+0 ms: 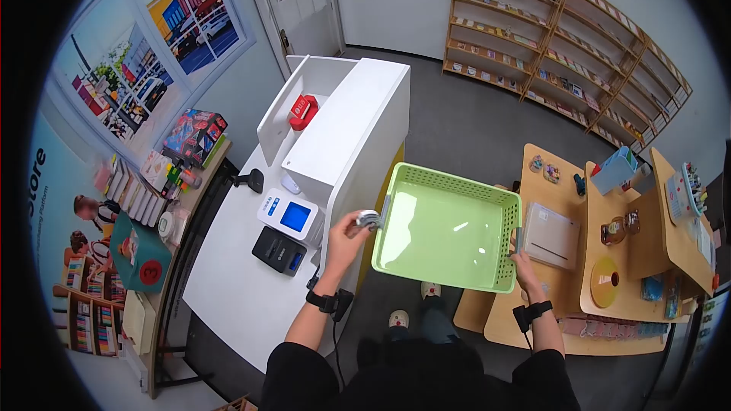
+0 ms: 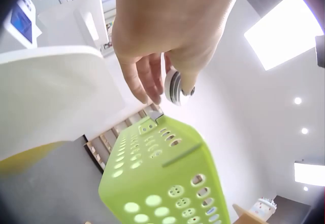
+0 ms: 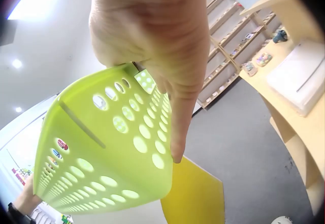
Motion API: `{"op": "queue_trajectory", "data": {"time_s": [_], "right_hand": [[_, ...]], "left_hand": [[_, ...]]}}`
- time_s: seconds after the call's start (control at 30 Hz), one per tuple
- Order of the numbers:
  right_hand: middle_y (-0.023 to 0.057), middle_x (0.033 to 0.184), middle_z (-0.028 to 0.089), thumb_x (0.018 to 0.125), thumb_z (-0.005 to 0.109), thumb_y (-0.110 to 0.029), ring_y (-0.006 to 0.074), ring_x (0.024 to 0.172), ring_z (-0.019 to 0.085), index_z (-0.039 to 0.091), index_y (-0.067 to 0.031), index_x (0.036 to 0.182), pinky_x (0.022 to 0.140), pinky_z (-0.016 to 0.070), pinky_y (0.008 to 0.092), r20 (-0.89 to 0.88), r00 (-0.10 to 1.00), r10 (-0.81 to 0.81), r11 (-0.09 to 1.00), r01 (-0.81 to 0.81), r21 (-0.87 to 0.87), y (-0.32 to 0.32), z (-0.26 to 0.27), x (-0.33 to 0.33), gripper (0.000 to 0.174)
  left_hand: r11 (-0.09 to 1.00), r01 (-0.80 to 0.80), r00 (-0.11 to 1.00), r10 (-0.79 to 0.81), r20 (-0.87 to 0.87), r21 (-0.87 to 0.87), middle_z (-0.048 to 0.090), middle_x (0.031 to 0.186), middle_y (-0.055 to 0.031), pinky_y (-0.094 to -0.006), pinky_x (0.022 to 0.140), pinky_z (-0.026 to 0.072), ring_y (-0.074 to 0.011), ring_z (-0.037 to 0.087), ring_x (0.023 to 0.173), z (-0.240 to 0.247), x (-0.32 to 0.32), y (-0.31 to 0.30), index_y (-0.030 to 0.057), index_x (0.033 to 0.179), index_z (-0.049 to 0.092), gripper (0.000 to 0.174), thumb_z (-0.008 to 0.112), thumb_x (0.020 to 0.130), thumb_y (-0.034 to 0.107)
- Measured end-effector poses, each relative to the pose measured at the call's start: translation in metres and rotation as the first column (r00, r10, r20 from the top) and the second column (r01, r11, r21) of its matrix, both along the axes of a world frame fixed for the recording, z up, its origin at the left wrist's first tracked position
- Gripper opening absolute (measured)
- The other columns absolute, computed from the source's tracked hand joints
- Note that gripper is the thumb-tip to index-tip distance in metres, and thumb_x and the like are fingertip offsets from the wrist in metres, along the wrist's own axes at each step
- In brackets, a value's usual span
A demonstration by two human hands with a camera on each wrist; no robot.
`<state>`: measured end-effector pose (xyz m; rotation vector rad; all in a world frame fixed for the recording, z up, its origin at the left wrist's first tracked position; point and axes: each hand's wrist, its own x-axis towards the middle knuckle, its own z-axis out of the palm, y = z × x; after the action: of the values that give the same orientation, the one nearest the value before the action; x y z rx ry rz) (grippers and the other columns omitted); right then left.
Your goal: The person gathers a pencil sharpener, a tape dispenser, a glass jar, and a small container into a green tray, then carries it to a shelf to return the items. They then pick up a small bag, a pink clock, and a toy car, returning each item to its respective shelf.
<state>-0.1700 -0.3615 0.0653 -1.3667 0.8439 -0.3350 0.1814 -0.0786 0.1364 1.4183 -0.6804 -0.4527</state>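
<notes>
A light green perforated plastic basket [image 1: 445,217] is held up between the white counter and the wooden shelf unit, and light glares off its inside floor. My right hand [image 1: 525,270] grips the basket's right end at its grey handle [image 1: 518,240]; the right wrist view shows the fingers hooked over the rim. At the opposite end my left hand [image 1: 344,242] pinches a small round grey-and-white thing [image 2: 173,88], ringed like a roll of tape, between thumb and fingers. That hand is right by the basket's left handle [image 1: 386,210], with its fingertips just above the rim in the left wrist view.
Left of the basket, the white counter [image 1: 228,289] carries a blue-screened payment device [image 1: 293,217], a black box [image 1: 279,250], a scanner [image 1: 251,180] and a red object [image 1: 303,112]. A wooden display unit [image 1: 502,327] stands on the right, bookshelves [image 1: 525,38] at the back.
</notes>
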Motion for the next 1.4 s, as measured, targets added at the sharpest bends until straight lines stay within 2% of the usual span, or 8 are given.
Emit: {"op": "queue_trajectory", "data": {"time_s": [0.03,0.23,0.5,0.77,0.93,1.1,1.3,1.4], "right_hand": [[0.0143,0.133,0.043,0.078,0.039,-0.006,0.0225,0.118,0.044,0.026,0.0003,0.141,0.100,0.0334,0.0311,0.008,1.000,0.005,1.000,-0.005,-0.005,-0.012,0.005,0.014,0.065],[0.0132,0.138,0.036,0.079,0.041,-0.010,0.0223,0.125,0.038,0.017,-0.0015,0.144,0.104,0.0282,0.0306,0.172,0.972,0.159,0.984,-0.142,-0.103,-0.086,0.044,0.143,0.070],[0.0177,0.134,0.037,0.084,0.044,-0.024,0.0326,0.117,0.047,0.011,-0.0077,0.143,0.071,0.0535,0.0467,0.118,0.893,0.435,0.900,-0.434,-0.038,-0.146,0.099,0.316,0.070],[0.0248,0.144,0.018,0.092,0.047,-0.040,0.0428,0.126,0.034,-0.010,-0.0071,0.144,0.095,0.0409,0.0520,0.263,0.770,0.582,0.772,-0.625,0.120,-0.171,0.097,0.411,0.084],[0.0210,0.138,0.034,0.092,0.050,-0.039,0.0282,0.121,0.044,0.020,-0.0064,0.143,0.094,0.0431,0.0408,0.166,0.762,0.626,0.779,-0.606,-0.159,-0.209,0.095,0.377,0.068],[0.0100,0.127,0.049,0.082,0.051,0.001,0.0195,0.111,0.053,0.044,-0.0069,0.131,0.091,0.0466,0.0306,0.145,0.702,0.697,0.689,-0.601,-0.405,-0.268,0.126,0.269,0.051],[0.0109,0.120,0.051,0.077,0.059,0.000,0.0214,0.107,0.056,0.048,-0.0061,0.127,0.088,0.0505,0.0335,0.111,0.922,0.372,0.801,-0.258,-0.541,-0.341,0.108,0.172,0.051],[0.0111,0.118,0.051,0.072,0.065,0.000,0.0208,0.104,0.056,0.052,-0.0043,0.120,0.084,0.0510,0.0308,0.022,0.999,0.023,0.841,-0.008,-0.541,-0.370,0.102,0.146,0.050]], "left_hand": [[0.994,-0.085,0.987,0.075,-0.142,-0.063,0.064,0.098,-0.0109,-0.0275,0.082,0.0522,-0.0189,0.064,0.092,0.010,0.011,0.001,-0.0058,0.103,0.057,0.023,0.062,0.081,-0.003],[0.950,-0.313,0.948,0.312,-0.061,-0.008,0.064,0.091,-0.0123,-0.0281,0.072,0.0546,-0.0170,0.065,0.078,0.037,0.053,-0.008,-0.0089,0.108,0.053,0.024,0.057,0.085,-0.004],[0.882,-0.466,0.884,0.467,-0.008,-0.071,0.063,0.094,-0.0125,-0.0250,0.076,0.0527,-0.0152,0.064,0.083,0.059,0.048,-0.061,-0.0034,0.118,0.051,0.036,0.055,0.083,-0.008],[0.949,-0.314,0.949,0.314,-0.006,-0.014,0.064,0.098,-0.0110,-0.0244,0.076,0.0520,-0.0143,0.064,0.087,0.056,0.041,-0.154,-0.0027,0.117,0.053,0.037,0.059,0.081,-0.007],[0.976,-0.100,0.981,0.064,0.185,0.195,0.065,0.103,-0.0074,-0.0234,0.076,0.0518,-0.0114,0.063,0.088,0.047,0.036,-0.250,0.0012,0.114,0.057,0.037,0.064,0.078,-0.002],[0.971,0.207,0.978,-0.204,-0.037,0.122,0.066,0.089,-0.0081,-0.0218,0.070,0.0513,-0.0107,0.064,0.078,0.008,0.023,-0.378,-0.0027,0.111,0.057,0.030,0.061,0.081,-0.002],[0.780,0.622,0.777,-0.604,-0.177,0.068,0.065,0.081,-0.0082,-0.0232,0.063,0.0519,-0.0116,0.064,0.069,-0.011,-0.006,-0.543,-0.0064,0.106,0.056,0.023,0.058,0.085,0.004],[0.628,0.775,0.626,-0.751,-0.209,0.065,0.065,0.080,-0.0084,-0.0243,0.061,0.0524,-0.0118,0.063,0.068,-0.029,-0.025,-0.616,-0.0063,0.105,0.056,0.023,0.058,0.086,0.006]]}}
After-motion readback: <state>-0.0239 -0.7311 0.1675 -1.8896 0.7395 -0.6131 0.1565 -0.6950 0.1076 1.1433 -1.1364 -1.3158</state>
